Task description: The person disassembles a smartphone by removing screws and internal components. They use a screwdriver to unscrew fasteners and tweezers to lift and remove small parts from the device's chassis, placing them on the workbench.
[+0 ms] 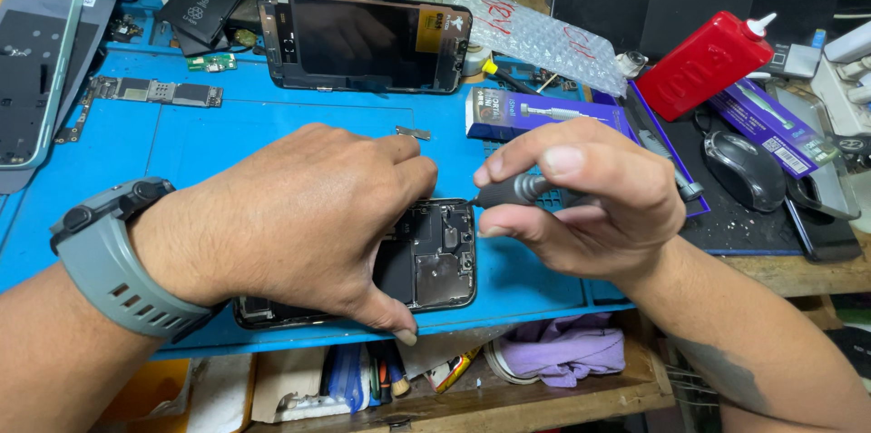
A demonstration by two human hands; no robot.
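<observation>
The opened phone (426,256) lies flat on the blue mat (272,138), near its front edge, with its back off and the metal shields and small parts inside showing. It looks light and thin, stiff enough as a frame but easy to damage: the bare insides would not take pressing or scratching, so I'd say it is best held by its edges and outer rim, never by the middle. On the smooth mat it could well slide if it were not pinned.

The left hand (299,215) is spread palm down over most of the phone, fingers arched, with the thumb pressed against the near edge and the fingertips along the far side, gripping it in place. A grey watch (113,256) sits on that wrist. The right hand (581,201) comes in from the right, fingers curled, pinching a small grey screwdriver (513,190) between thumb and forefinger; its tip points left at the top right corner of the phone, touching or just short of it, I cannot tell which.

Further back on the mat lie a phone screen (363,38) and a circuit board (154,91), and off to the right a red bottle (708,61).
</observation>
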